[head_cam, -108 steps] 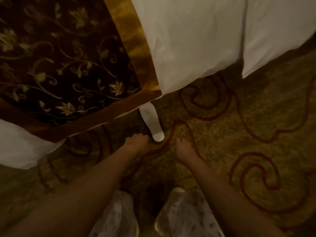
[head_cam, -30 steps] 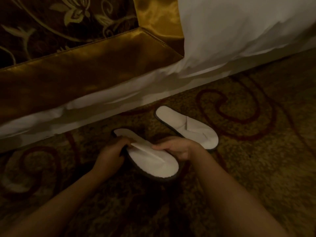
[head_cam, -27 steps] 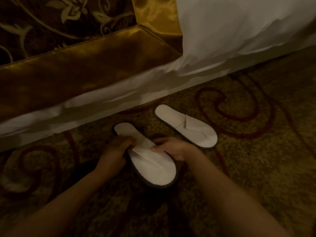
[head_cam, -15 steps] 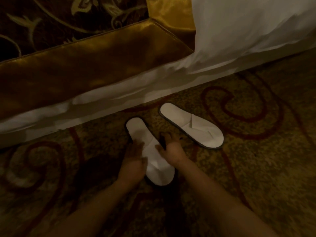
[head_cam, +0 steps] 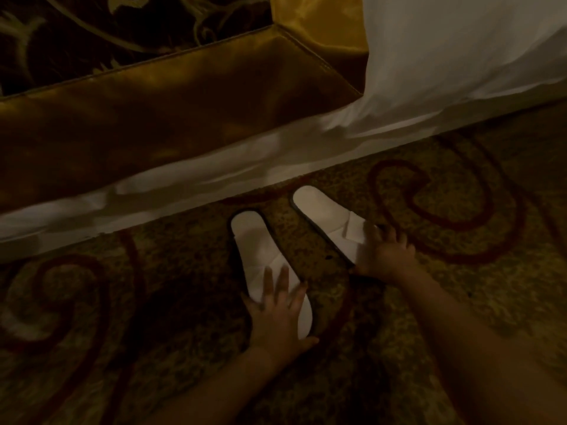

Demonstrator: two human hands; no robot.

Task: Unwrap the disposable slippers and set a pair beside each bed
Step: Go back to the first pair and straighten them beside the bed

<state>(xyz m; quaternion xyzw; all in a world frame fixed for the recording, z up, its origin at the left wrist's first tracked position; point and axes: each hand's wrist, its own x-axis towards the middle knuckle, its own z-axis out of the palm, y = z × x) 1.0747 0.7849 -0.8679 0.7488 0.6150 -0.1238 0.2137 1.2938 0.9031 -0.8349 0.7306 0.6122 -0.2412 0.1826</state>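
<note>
Two white disposable slippers lie flat on the patterned carpet just in front of the bed. The left slipper (head_cam: 256,250) points its heel toward the bed; my left hand (head_cam: 277,314) rests flat on its toe end with fingers spread and straight. The right slipper (head_cam: 325,217) lies a little farther right and nearer the bed. My right hand (head_cam: 385,251) covers its toe end, fingers spread over the folded strap. Both slippers are out of any wrapper.
The bed (head_cam: 306,154) runs across the upper frame, with a white sheet edge, a gold satin runner (head_cam: 153,118) and a dark floral cover (head_cam: 107,35). A white duvet (head_cam: 445,56) hangs at upper right. Brown carpet (head_cam: 460,302) with red swirls surrounds the slippers.
Both hands were working on the left slipper. Now that slipper lies straighter, my left hand rests flat on it, and my right hand has moved over to the right slipper.
</note>
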